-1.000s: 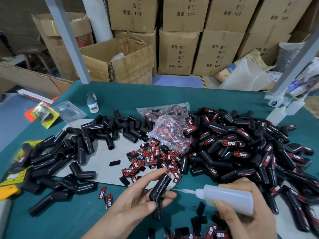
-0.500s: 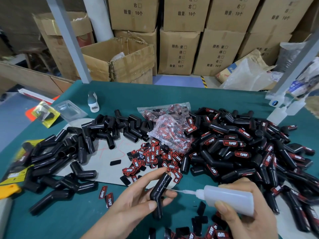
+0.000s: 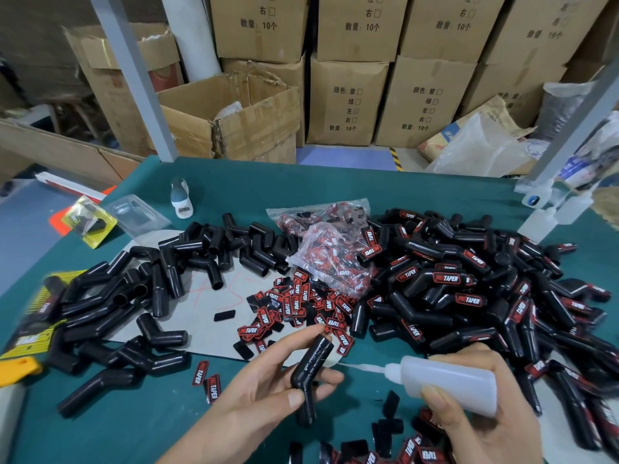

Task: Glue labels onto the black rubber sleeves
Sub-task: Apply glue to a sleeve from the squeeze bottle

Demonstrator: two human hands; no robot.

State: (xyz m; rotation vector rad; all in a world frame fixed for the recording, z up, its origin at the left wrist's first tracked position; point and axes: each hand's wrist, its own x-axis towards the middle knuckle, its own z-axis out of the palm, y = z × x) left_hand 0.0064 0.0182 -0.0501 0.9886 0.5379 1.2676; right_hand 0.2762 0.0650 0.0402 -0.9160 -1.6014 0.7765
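left hand [image 3: 264, 393] gripping sleeve [image 3: 310, 376], right hand [image 3: 475, 416] squeezing bottle [image 3: 445, 385]

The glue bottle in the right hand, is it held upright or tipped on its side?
Tipped on its side. The glue bottle lies nearly level in the right hand, nozzle pointing left toward the black sleeve held by the left hand.

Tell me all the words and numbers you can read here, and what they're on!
"PROTAPER": red labels on the finished sleeves.
"TAPER": loose labels on the table.
"数量: 10个": cardboard boxes.
"颜色: 紫, 绿, 左, 右": checkboxes on those boxes.
Yellow card: too blurred to read.
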